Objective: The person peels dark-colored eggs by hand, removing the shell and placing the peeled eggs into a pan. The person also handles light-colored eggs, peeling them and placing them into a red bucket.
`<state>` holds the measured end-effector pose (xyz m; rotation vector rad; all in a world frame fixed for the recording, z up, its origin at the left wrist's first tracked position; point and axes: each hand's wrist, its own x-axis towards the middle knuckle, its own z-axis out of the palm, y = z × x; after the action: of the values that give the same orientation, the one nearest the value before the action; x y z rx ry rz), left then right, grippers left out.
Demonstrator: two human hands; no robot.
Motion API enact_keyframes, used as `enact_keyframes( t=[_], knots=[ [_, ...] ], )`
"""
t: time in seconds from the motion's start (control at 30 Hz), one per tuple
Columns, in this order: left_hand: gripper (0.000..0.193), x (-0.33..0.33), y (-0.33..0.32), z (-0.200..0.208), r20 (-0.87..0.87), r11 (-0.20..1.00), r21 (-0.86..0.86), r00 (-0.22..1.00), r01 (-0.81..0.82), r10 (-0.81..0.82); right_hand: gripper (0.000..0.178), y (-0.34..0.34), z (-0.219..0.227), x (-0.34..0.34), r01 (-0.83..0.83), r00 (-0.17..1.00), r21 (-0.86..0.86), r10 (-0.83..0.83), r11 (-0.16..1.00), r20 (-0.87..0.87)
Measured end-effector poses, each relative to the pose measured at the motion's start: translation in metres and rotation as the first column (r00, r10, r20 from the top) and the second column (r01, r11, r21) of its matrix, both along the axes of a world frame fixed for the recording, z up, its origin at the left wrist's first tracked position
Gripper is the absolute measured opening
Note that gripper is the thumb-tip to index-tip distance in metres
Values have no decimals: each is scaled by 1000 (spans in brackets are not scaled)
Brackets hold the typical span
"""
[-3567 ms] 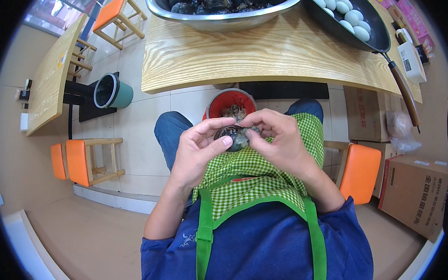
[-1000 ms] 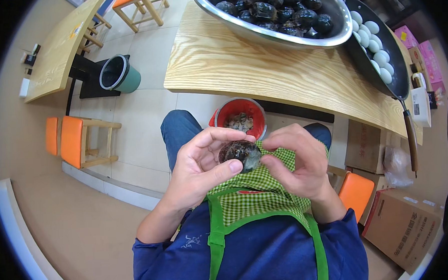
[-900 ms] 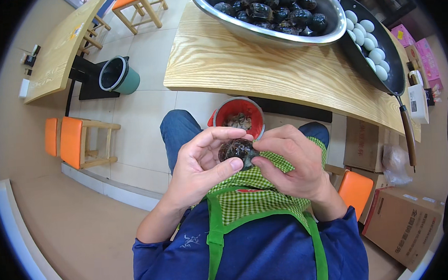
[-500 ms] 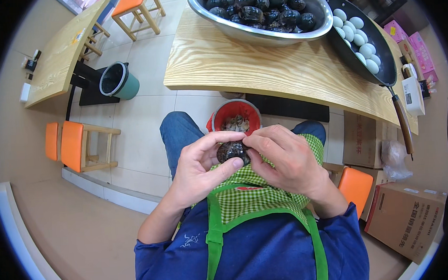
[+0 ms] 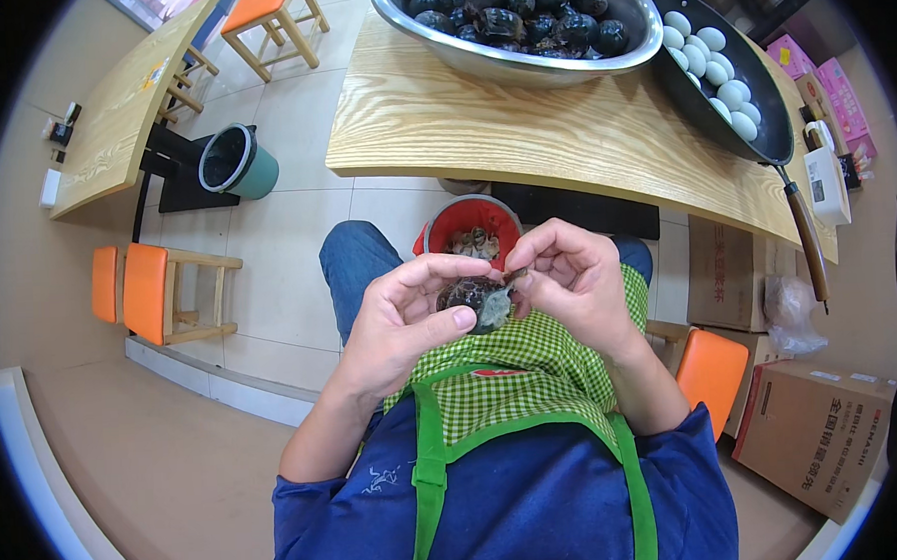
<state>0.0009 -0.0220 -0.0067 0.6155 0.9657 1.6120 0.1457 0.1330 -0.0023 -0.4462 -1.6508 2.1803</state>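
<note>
My left hand holds a dark, glossy preserved egg between thumb and fingers above my lap. On the egg's right side a pale grey-green piece of eggshell stands out from the dark surface. My right hand pinches the edge of this shell with thumb and forefinger. Just beyond the hands, a bucket with a red lining stands between my knees with bits of shell inside.
On the wooden table ahead sit a steel bowl of dark eggs and a black pan of pale eggs, its handle jutting past the edge. A green bin and orange chairs are leftward; cardboard boxes stand at right.
My right hand has drawn to the right and up from the egg, pulling at the shell. The pale grey-green piece now shows on the egg's right side. My left hand stays nearly in place.
</note>
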Motion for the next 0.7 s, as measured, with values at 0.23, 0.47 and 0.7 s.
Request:
enact_keyframes(
  t=[0.23,0.47,0.7],
  knots=[
    [47,-3,5,-8,71,997,36,995,-73,70,12,7,-22,-6,101,981,-323,-149,941,-126],
    [48,-5,-2,18,106,970,227,993,-82,59,16,15,-106,-27,270,962,151,-272,951,-12],
    [27,-16,19,39,71,834,552,997,-2,-44,19,45,-228,-84,190,954,639,-293,745,57]
  ],
)
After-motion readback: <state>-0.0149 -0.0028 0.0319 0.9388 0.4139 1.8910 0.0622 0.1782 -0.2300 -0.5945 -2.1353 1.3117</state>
